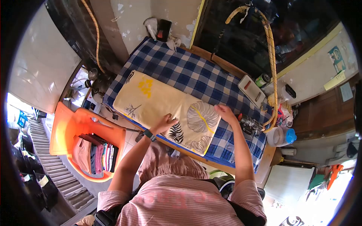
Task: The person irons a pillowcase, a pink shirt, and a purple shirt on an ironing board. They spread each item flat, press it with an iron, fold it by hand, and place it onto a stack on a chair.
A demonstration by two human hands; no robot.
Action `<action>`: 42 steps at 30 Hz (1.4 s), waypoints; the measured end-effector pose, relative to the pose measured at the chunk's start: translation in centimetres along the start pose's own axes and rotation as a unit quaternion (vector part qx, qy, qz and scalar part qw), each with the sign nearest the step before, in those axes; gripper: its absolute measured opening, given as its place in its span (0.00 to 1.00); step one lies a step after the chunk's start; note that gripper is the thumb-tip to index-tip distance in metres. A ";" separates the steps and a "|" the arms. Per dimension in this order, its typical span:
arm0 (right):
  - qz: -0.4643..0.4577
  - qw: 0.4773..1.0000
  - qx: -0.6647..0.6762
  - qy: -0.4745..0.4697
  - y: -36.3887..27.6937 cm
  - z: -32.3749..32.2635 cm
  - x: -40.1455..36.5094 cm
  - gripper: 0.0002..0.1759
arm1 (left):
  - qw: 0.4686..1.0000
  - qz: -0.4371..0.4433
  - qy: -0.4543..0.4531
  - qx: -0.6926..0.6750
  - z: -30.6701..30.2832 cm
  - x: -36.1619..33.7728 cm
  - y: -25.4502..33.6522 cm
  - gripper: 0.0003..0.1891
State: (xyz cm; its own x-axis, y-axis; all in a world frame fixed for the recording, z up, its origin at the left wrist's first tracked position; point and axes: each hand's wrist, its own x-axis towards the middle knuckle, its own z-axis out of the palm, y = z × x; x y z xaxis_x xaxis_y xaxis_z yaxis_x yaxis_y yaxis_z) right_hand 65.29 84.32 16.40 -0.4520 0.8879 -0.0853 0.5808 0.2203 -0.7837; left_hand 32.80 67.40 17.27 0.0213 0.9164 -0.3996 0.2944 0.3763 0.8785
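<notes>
A cream folded cloth (pixel 158 94) printed with grey, black and yellow leaves lies on a blue and white checkered tablecloth (pixel 181 69). My left hand (pixel 164 123), with a dark watch on its wrist, rests on the cloth near its front edge, thumb and fingers apart. At the cloth's right far corner, my right hand (pixel 225 113) has its fingers closed on the edge. The fingertips of that hand are partly hidden.
An orange chair (pixel 68 132) at my left holds a row of folded clothes (pixel 98 150). On the table's right side are a white tray (pixel 251 90), a clear bottle (pixel 250 122) and a blue-lidded jar (pixel 281 136). A yellow rope (pixel 272 64) hangs there.
</notes>
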 end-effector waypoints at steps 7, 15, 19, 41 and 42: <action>-0.079 0.958 -0.256 0.107 -4.2 0.0 -7.2 0.34 | 0.993 -0.026 -0.084 -0.078 3.4 2.7 -1.7 0.17; -0.211 0.895 -0.387 -0.070 -4.0 7.5 -20.7 0.37 | 0.986 0.050 -0.079 -0.135 5.3 2.5 -3.5 0.16; -0.135 0.971 -0.175 -0.088 -4.7 5.3 -22.4 0.28 | 0.993 0.024 -0.093 -0.064 6.4 0.2 -1.0 0.17; 0.203 0.949 -0.195 0.145 -6.2 -10.4 -4.4 0.24 | 0.775 0.050 0.592 0.218 -6.1 -3.6 -11.5 0.17; 0.208 0.953 -0.176 0.136 -7.2 -9.7 -4.0 0.26 | 0.764 0.061 0.638 0.074 -7.9 -1.9 -14.2 0.17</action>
State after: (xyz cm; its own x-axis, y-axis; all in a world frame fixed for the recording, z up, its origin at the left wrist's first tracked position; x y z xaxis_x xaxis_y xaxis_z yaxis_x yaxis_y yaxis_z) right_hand 69.52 83.15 28.33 0.0309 0.9894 -0.1422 0.8839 -0.0935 -0.4582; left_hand 21.03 61.37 7.65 -0.8638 0.3662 0.3461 0.4712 0.3436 0.8123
